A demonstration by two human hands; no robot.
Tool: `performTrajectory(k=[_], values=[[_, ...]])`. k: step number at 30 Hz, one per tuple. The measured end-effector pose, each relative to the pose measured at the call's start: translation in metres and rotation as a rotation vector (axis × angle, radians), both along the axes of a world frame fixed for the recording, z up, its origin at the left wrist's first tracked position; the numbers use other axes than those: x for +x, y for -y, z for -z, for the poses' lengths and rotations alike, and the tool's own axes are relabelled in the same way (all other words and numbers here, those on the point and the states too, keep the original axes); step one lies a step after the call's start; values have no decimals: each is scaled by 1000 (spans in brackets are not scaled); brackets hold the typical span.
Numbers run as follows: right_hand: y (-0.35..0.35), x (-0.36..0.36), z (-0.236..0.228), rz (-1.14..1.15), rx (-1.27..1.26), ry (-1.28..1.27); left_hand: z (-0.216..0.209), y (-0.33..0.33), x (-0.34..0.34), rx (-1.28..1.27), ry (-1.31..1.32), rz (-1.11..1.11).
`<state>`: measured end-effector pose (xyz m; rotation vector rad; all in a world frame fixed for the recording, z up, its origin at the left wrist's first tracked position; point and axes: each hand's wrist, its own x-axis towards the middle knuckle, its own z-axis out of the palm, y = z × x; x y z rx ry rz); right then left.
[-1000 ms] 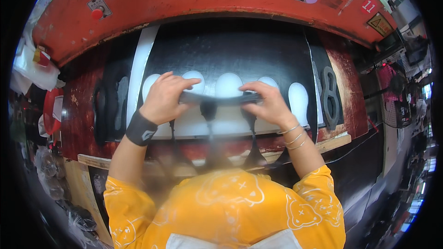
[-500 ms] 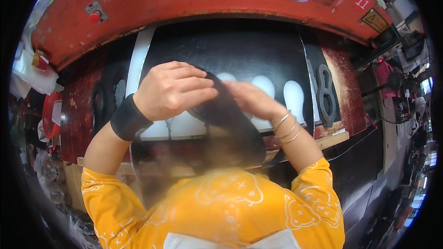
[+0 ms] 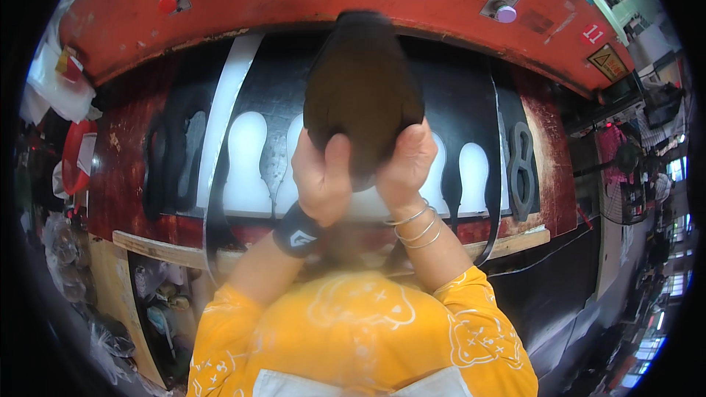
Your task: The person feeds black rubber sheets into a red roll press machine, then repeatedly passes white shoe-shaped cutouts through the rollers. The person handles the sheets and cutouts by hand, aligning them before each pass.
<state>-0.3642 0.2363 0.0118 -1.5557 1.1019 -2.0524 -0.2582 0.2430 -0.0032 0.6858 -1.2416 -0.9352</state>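
Both hands hold a dark sole-shaped piece (image 3: 364,84) up above the black sheet (image 3: 463,103), its wider end pointing away from me. My left hand (image 3: 322,180), below a black wristband, grips its lower left side with the thumb on top. My right hand (image 3: 407,165), with thin bangles at the wrist, grips the lower right side. Whether the piece is single or a stack I cannot tell. White sole-shaped areas (image 3: 247,151) show in the sheet on both sides of my hands; the held piece hides the middle of that row.
A red machine panel (image 3: 265,7) with several knobs spans the back. A grey figure-eight-shaped frame (image 3: 521,162) lies at the right, and a dark sole-shaped piece (image 3: 193,151) at the left. A wooden strip (image 3: 165,250) edges the front. Plastic bags (image 3: 62,92) hang far left.
The dark piece has been raised and turned from slanting near my body to pointing away. My hands have shifted from its top edge to grip its near end from both sides.
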Motion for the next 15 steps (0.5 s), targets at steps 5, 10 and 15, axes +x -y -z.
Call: performTrajectory(k=[5,10,15], values=[[10,-25,1,-75,358,263,-29,-5,24,303,-58,649],[14,-16,14,-200,291,-429,-25,-13,27,571,-252,781],[2,-14,8,-119,279,-140,-10,1,30,261,-32,51]])
